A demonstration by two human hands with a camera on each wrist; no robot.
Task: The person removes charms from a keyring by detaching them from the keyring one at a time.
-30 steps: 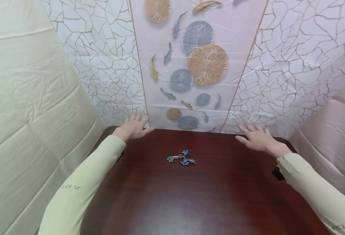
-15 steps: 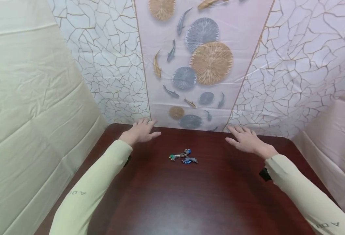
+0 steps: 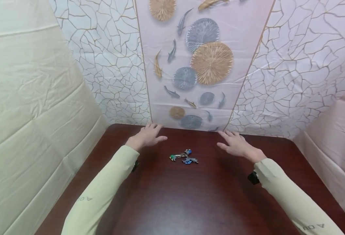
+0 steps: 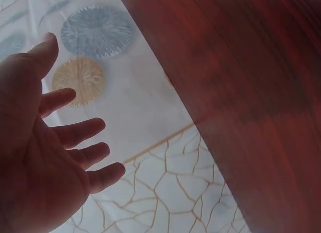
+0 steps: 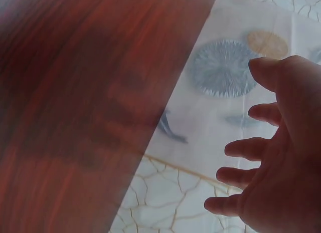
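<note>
Left hand [image 3: 147,136] and right hand [image 3: 235,145] hang over the far part of the table [image 3: 157,202], one on each side of its middle, fingers spread and holding nothing. The small charm keychain [image 3: 183,155] lies on the table's far half, near the middle of its width, untouched. Its green, blue and grey charms fan out from a metal ring, so I judge a pinch at the ring would gather the bunch more evenly than a grip on one charm, which would probably leave the rest dangling. Coming down low and slowly, with thumb and fingertips either side, should avoid nudging the light pieces along the table's smooth top. As for writing, both the left sleeve [image 3: 102,186] and the right sleeve [image 3: 288,192], over the table's sides, carry dark lettering; an A shape shows, but the full word cannot be read. No brand is legible on the charms.
</note>
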